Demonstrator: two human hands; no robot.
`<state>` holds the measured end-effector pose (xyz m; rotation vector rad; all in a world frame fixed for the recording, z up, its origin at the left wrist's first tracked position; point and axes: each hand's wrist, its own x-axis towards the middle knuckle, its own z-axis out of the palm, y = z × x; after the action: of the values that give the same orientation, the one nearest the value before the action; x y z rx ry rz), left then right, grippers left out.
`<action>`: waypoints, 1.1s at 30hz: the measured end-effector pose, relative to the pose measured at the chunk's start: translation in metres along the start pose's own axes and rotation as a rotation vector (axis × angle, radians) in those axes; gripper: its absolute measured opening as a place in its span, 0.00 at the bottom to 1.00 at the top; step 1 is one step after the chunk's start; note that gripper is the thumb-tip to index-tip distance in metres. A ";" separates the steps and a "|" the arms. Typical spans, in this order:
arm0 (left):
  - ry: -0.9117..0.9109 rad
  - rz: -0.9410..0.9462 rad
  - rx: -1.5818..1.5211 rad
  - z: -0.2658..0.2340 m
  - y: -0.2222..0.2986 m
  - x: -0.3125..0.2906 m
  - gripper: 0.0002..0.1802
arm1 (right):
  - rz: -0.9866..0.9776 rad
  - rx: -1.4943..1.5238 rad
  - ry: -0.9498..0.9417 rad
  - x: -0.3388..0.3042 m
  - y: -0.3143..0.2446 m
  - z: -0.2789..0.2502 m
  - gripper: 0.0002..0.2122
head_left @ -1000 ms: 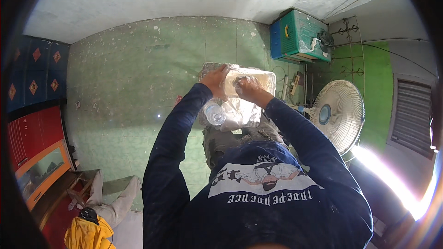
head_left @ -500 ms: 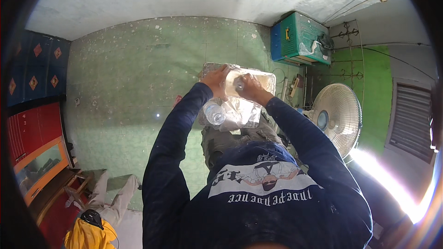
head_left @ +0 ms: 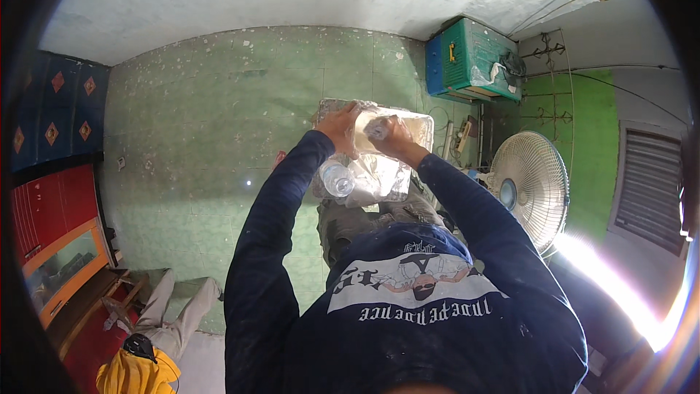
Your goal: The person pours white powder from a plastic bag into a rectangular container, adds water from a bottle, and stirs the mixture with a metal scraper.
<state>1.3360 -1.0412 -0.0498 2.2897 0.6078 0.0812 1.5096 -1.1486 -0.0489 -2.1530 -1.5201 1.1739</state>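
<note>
A pale, glossy rectangular thing (head_left: 419, 125) lies before me on a wider silvery, plastic-looking surface (head_left: 397, 182). My left hand (head_left: 340, 131) wraps round its left side, fingers at the far edge and thumb nearer me. Over its middle, my right hand (head_left: 397, 138) is closed on a crumpled greyish wad (head_left: 376, 128), perhaps cloth or plastic; glare hides its exact kind. Close below my left hand is a clear plastic bottle (head_left: 337, 179), tilted, its round end facing up.
A large standing fan (head_left: 529, 182) is to the right of my right forearm. Behind it, a green and blue cabinet (head_left: 467, 58) stands by the wall. Trousers and a yellow garment (head_left: 138, 371) show at the lower left. Green tiles (head_left: 197, 124) cover the floor.
My right hand and the greyish wad have shifted slightly toward the left and upward. My left hand keeps its hold, and the bottle stays put.
</note>
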 end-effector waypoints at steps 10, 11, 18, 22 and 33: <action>-0.030 -0.015 -0.042 -0.007 0.006 0.000 0.64 | 0.235 -0.204 0.433 -0.017 0.026 -0.004 0.20; -0.030 -0.014 -0.041 -0.008 0.006 -0.001 0.64 | 0.275 -0.130 0.352 -0.027 0.028 -0.016 0.20; 0.065 0.023 0.055 0.003 0.001 -0.003 0.60 | 0.271 0.505 0.374 -0.023 -0.023 -0.006 0.12; 0.080 0.050 0.042 0.003 0.000 -0.001 0.60 | 0.135 0.484 0.344 -0.004 -0.016 0.012 0.12; 0.001 0.004 -0.028 -0.004 0.006 0.000 0.63 | 0.122 -0.290 0.425 -0.029 0.031 -0.017 0.24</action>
<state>1.3370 -1.0419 -0.0426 2.2640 0.5989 0.0925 1.5392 -1.1836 -0.0435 -2.5058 -1.4487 0.4925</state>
